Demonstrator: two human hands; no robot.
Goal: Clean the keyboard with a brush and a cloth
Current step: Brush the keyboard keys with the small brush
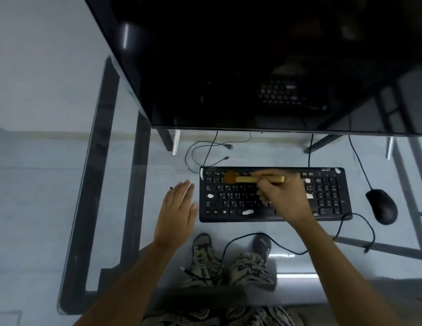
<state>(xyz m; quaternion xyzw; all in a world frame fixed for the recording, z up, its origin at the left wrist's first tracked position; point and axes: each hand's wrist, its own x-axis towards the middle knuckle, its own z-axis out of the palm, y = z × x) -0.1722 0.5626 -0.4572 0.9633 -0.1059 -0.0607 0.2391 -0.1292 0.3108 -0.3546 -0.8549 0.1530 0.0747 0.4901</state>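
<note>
A black keyboard [327,196] lies on the glass desk, with white scraps on several keys. My right hand [281,196] hovers over its middle and grips a brush [250,178] by its pale yellow handle. The brown bristles rest on the upper left keys, blurred. My left hand [178,212] lies flat on the glass just left of the keyboard, fingers straight and together, holding nothing. No cloth is in view.
A large black monitor [252,67] stands behind the keyboard. A black mouse [382,205] sits at the right, its cable looping past the keyboard's front right corner. The desk's glass top [52,184] shows the dark frame, loose cables and my legs below.
</note>
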